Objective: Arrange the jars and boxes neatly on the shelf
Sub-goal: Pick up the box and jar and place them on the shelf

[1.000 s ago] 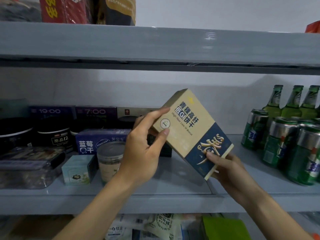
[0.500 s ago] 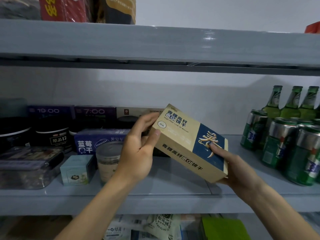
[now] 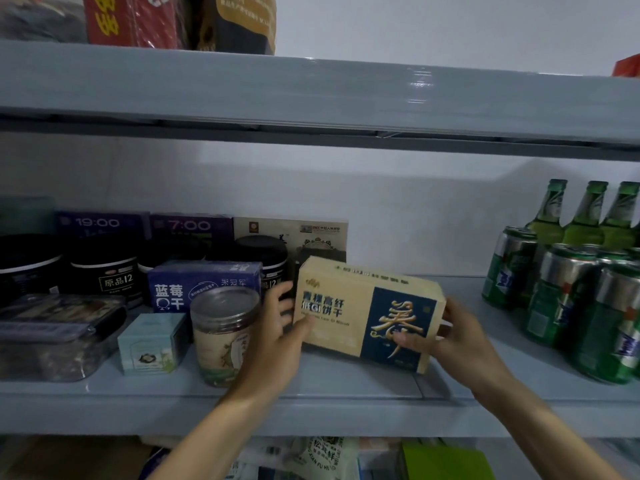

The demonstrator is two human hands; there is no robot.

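A biscuit box point(image 3: 367, 313), tilted in mid-air a second ago, is now lowered on its long side onto the shelf point(image 3: 311, 407) near the front edge, gripped by the left hand point(image 3: 277, 336) and right hand point(image 3: 450, 336); placement is judged nearly done.

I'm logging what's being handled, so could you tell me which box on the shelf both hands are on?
The beige-and-navy biscuit box, held between the left hand and right hand; the blue blueberry box stands untouched.
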